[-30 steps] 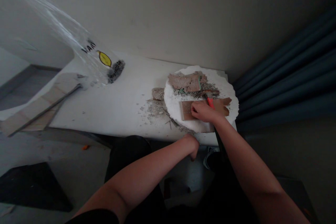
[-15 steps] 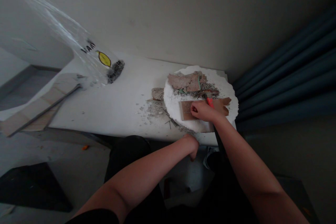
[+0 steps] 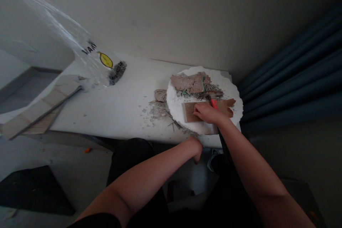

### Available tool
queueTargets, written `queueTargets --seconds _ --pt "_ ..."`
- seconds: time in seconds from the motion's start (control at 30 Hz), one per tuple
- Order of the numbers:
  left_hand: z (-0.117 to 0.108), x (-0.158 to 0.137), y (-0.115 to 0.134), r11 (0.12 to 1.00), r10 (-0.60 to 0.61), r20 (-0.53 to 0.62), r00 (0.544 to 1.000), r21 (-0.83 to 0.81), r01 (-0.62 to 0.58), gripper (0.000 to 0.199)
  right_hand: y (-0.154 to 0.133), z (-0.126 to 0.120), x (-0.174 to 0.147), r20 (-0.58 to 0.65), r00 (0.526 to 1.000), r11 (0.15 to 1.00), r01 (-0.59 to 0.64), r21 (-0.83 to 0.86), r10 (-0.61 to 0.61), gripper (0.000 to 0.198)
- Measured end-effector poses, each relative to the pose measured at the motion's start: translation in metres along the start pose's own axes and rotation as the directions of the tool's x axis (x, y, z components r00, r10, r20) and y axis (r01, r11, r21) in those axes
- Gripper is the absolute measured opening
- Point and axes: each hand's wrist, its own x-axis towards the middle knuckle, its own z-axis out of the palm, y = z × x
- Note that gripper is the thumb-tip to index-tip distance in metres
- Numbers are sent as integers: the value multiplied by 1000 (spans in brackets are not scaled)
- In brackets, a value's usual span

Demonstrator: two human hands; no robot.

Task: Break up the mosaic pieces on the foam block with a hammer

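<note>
One right hand [image 3: 206, 112] is resting on one flat brown board [image 3: 189, 113], near the right end of the white bench [image 3: 120, 103]. Its fingers are curling in together; I cannot tell if they are pinching anything. One left hand [image 3: 197, 149] is hanging just past the front edge, its fingers hidden. The board is lying on one big white round sheet [image 3: 230, 84]. One red thing [image 3: 214, 103] is showing behind the right hand. One cracked brown piece [image 3: 189, 82] is lying toward the back edge, and one small brown lump [image 3: 160, 95] is sitting beside the sheet. Grey crumbs [image 3: 155, 112] are dirtying the bench. One clear bag [image 3: 106, 60] is standing near the back edge; one dark bar [image 3: 48, 108] is lying at the left end. A blue curtain [image 3: 294, 85] is hanging on the right, beside a grey wall [image 3: 173, 17].
</note>
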Motion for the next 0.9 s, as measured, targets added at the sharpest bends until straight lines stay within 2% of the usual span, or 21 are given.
queueTargets --seconds 0.4,0.57,0.77,0.9 --pt "5 7 -1 998 -26 -80 996 -53 22 49 8 -3 -6 -65 998 997 -6 80 11 8" --pt "3 8 -1 1000 0 -15 1000 7 0 51 12 -5 -12 -115 993 992 17 127 -2 14" --pt "4 8 2 996 -38 -98 994 -80 31 48 9 1 -11 -114 993 989 28 142 -12 9" --pt "3 6 3 999 -29 -57 998 -34 27 46 11 2 -9 -101 994 984 47 170 -30 8"
